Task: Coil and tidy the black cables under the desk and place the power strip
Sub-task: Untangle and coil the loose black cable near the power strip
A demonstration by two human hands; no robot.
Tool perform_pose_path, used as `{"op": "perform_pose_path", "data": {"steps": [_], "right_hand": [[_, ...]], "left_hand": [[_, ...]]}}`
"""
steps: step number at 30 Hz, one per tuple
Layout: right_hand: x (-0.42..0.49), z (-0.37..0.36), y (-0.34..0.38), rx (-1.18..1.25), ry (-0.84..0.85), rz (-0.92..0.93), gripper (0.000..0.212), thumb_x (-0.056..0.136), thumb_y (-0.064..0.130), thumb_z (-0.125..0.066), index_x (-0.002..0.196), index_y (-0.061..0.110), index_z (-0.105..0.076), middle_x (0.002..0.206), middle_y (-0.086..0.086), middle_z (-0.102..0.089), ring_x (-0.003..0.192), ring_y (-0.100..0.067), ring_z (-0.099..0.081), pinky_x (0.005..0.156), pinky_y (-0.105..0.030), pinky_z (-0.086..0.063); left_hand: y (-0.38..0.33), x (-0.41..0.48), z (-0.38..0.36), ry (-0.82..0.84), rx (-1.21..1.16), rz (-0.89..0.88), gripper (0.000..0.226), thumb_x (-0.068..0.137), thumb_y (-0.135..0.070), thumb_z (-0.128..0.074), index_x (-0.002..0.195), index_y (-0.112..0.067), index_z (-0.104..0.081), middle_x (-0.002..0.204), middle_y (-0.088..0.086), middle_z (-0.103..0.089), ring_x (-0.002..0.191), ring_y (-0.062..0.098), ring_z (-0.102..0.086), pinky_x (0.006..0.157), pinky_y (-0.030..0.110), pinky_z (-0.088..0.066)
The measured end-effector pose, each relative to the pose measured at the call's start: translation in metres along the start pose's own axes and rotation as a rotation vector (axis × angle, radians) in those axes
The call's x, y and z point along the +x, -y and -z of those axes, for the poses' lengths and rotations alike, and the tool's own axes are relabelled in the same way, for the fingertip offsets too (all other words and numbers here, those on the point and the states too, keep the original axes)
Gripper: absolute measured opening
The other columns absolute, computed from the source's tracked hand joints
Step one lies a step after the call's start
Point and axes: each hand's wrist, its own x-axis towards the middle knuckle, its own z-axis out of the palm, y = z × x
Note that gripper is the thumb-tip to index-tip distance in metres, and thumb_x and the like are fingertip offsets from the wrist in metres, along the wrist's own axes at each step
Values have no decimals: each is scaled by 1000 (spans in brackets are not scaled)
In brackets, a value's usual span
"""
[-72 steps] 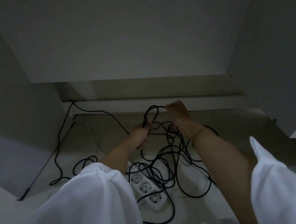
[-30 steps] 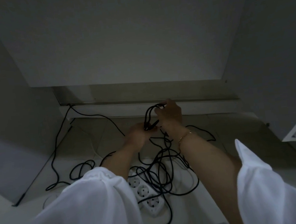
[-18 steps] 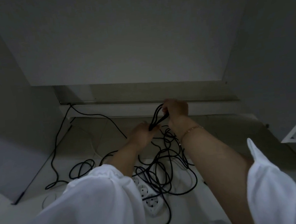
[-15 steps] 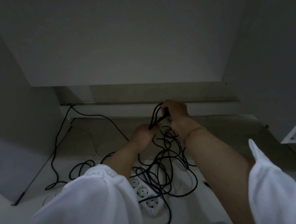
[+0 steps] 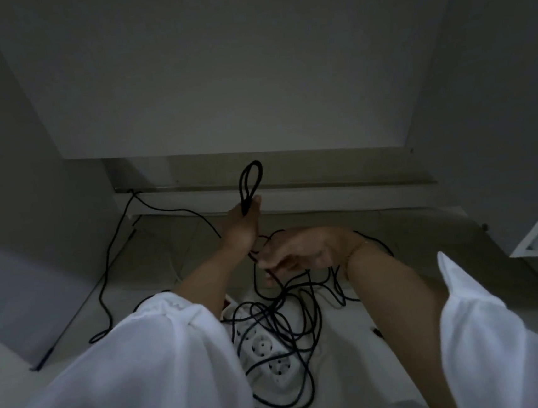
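Black cable (image 5: 251, 182) rises in a few narrow loops out of the left grip (image 5: 245, 227), whose fingers are clamped round the gathered strands. The loops' long axis points up and away from the person, toward the back panel (image 5: 216, 77).

Below that fist the cable drops a short way to the right grip (image 5: 298, 250), which sits just beside and under the left, nearer the person. It is blurred, but its fingers (image 5: 268, 262) look curled on a single strand that falls straight down from them.

That strand feeds into the tangle (image 5: 291, 313), which lies on the floor (image 5: 358, 359) between the two forearms, below both grips and toward the person. The tangle is draped over the white strip (image 5: 268, 352), which lies flat with its sockets up and its long axis slanting from the left forearm toward the person. One more strand (image 5: 104, 285) runs from near the left wrist to the foot of the panel and down along the floor to the left.

The coil looks barely begun, since most of the slack is loose. I judge the right grip is the one to feed the next loop, drawing slack up and away to the left. Strands crossing the strip may drag it along.
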Motion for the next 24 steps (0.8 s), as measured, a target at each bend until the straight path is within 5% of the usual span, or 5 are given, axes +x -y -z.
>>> {"op": "perform_pose_path", "data": {"steps": [5, 9, 14, 21, 24], "right_hand": [[-7, 7, 8, 154, -1, 110, 27, 88, -3, -56, 71, 14, -43, 49, 8, -45, 37, 0, -40, 53, -14, -45], [-17, 15, 19, 85, -66, 148, 19, 82, -7, -61, 82, 11, -55, 61, 3, -52, 43, -3, -44, 48, -14, -41], [-26, 30, 26, -124, -230, 66, 19, 78, -5, -65, 83, 13, -61, 59, -1, -54, 48, -6, -47, 55, -21, -36], [-22, 40, 25, -94, -747, 324, 13, 75, 0, -73, 70, 7, -62, 60, -2, -54, 42, 1, -50, 43, -13, -38], [-12, 44, 18, -83, -925, 357, 21, 71, 5, -77, 62, 10, -59, 62, 3, -54, 55, -2, -54, 56, -18, -43]], "left_hand": [[0, -5, 7, 1, 157, -16, 41, 97, -37, -44, 62, -15, -44, 57, 3, -41, 50, 15, -34, 46, 24, -26], [6, -13, 13, 140, 390, 47, 35, 98, -32, -44, 100, -3, -63, 85, 10, -60, 73, 19, -53, 54, 23, -32], [15, -13, 21, 235, 611, 62, 40, 99, -26, -43, 61, -13, -40, 59, 2, -39, 54, 9, -35, 42, 15, -29], [21, -15, 30, 292, 770, 38, 43, 101, -27, -38, 59, -15, -36, 62, 0, -39, 56, 6, -34, 46, 13, -25], [18, -16, 26, 266, 672, 49, 45, 100, -29, -38, 58, -13, -35, 59, 3, -39, 53, 10, -35, 46, 20, -25]]}}
